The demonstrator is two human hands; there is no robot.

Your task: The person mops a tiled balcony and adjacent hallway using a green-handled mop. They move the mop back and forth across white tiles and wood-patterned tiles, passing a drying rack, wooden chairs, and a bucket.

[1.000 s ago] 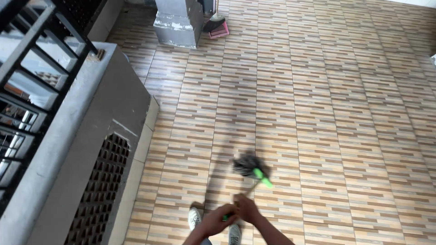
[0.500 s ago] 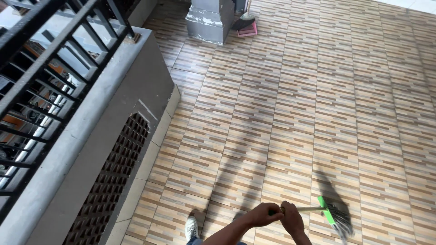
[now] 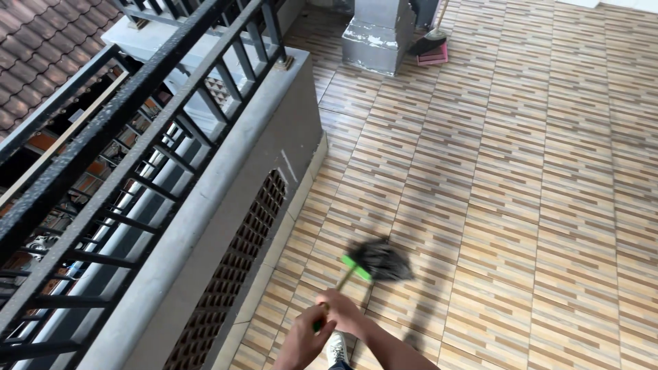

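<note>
Both hands are wrapping around the handle of a broom point(image 3: 375, 262) low in the frame: the left hand point(image 3: 303, 340) is gripping lower on the stick, the right hand point(image 3: 340, 310) is closed around it just above, fingers curled tight on the wood. The broom head is sitting on the tiled floor point(image 3: 521, 171) just ahead of the hands, close to the low grey wall point(image 3: 240, 199).

What I'd be worrying about: the bristles are swinging fast enough that they're smearing into a blur, so they're probably flinging grit sideways rather than gathering it. The wall has a perforated vent panel point(image 3: 233, 288) right beside the stroke, and dust is likely getting pushed into those little holes (good luck getting it back out). A white shoe point(image 3: 336, 346) is sitting right under the hands too, so a short stroke could be clipping the toes.

Materials: the floor is looking like glazed tile printed in tan, brown and bluish strips, fairly smooth. The bristles are dark and bushy, fanning out from a bright green collar. The wall is looking like rough painted cement with a black metal railing point(image 3: 137, 137) of square bars on top. Far off, a chipped grey pillar base point(image 3: 380, 34) is standing with a pink dustpan point(image 3: 432, 53) just beside it.
</note>
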